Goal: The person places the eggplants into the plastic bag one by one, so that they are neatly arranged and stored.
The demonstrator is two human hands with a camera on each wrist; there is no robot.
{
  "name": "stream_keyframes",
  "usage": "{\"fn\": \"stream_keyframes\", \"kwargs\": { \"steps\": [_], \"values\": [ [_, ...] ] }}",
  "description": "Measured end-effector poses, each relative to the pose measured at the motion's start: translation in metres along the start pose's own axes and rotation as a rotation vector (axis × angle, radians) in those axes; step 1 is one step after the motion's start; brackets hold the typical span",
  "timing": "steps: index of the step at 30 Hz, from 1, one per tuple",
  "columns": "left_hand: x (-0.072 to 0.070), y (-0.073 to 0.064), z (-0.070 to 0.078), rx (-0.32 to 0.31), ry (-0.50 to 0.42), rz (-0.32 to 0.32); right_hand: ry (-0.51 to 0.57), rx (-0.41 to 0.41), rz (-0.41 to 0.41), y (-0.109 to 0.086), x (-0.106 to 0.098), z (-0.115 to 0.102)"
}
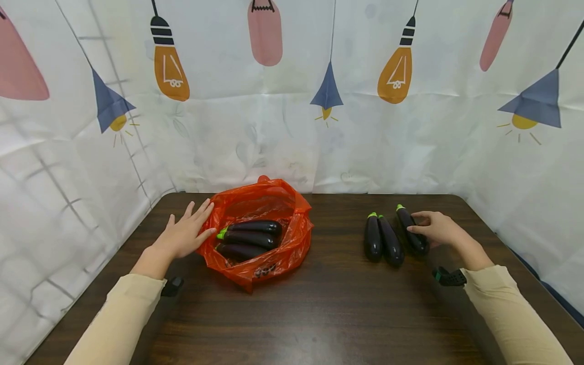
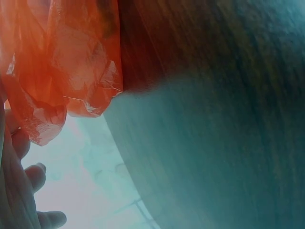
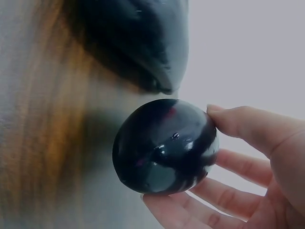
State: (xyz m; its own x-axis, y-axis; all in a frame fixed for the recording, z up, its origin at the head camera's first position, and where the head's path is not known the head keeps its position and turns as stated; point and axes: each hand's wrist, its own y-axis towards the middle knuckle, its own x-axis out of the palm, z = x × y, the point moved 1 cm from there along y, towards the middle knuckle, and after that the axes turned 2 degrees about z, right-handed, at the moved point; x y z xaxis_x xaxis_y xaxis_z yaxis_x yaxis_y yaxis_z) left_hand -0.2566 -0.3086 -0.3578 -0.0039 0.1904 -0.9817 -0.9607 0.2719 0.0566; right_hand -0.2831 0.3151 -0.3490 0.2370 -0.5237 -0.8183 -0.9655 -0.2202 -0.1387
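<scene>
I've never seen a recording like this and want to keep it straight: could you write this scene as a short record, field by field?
Table: dark brown, wood-grained table
Container: open bag of thin red-orange plastic
Inside it: three visible glossy, elongated, near-black eggplants
Outside it: three similar loose eggplants, right of the bag
Left hand: fingers spread, touching the bag's left side
Right hand: thumb and fingers hold the rightmost eggplant
Backdrop: white sheet printed with lamps

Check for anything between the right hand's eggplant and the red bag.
Two other eggplants lie on the table in between, just left of the held eggplant; past them, nothing visible blocks the way to the red bag.
</scene>
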Motion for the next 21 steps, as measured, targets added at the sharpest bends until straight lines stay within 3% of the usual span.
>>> {"fn": "stream_keyframes", "kwargs": {
  "steps": [9,21],
  "values": [
    [0.001,0.0,-0.002,-0.001,0.005,0.008,-0.032,-0.031,0.035,0.003,-0.015,-0.015],
    [0.001,-0.001,-0.003,0.001,-0.001,0.005,-0.049,-0.082,0.053,0.002,-0.018,-0.036]
  ]
}}
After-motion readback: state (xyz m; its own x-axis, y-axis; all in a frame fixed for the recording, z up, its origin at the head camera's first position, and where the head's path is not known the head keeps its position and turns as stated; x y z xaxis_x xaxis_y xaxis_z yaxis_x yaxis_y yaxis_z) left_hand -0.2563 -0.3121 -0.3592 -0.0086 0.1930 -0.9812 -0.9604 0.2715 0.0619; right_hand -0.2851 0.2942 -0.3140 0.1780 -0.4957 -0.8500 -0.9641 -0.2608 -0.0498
